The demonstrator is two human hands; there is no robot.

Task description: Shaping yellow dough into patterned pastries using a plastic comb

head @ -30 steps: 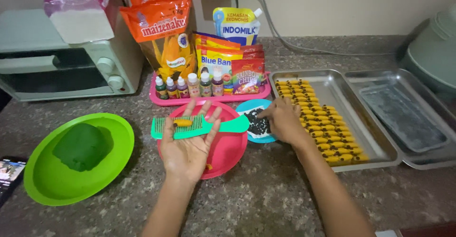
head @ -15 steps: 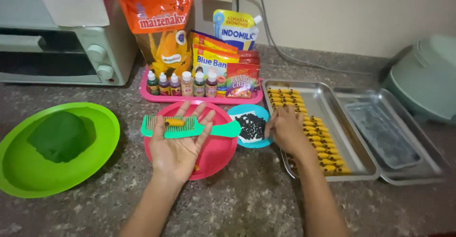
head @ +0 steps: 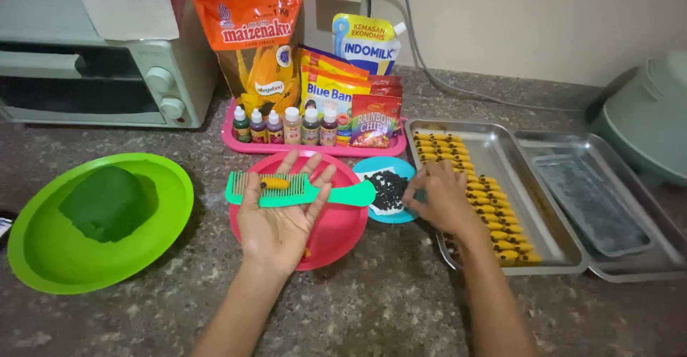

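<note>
Grip: left hand (head: 275, 225) lies palm up and flat, fingers spread, carrying a green comb (head: 293, 192) across them; right hand (head: 440, 199) has fingertips pinched down at the small blue dish (head: 390, 167) of dark bits (head: 388, 189), whether it holds one I cannot tell.
Dough piece: a small yellow roll (head: 275, 183) rests on the comb teeth, centre of frame, above the pink plate (head: 343, 232).
Handling: likely soft, light, easily squashed; best lifted gently by its sides.
Surface: speckled stone counter (head: 358, 307).
Room: green bowl (head: 43, 257) of green dough lower left, toaster oven (head: 93, 71) upper left, steel tray (head: 501, 164) with rows of yellow pieces on the right.
</note>
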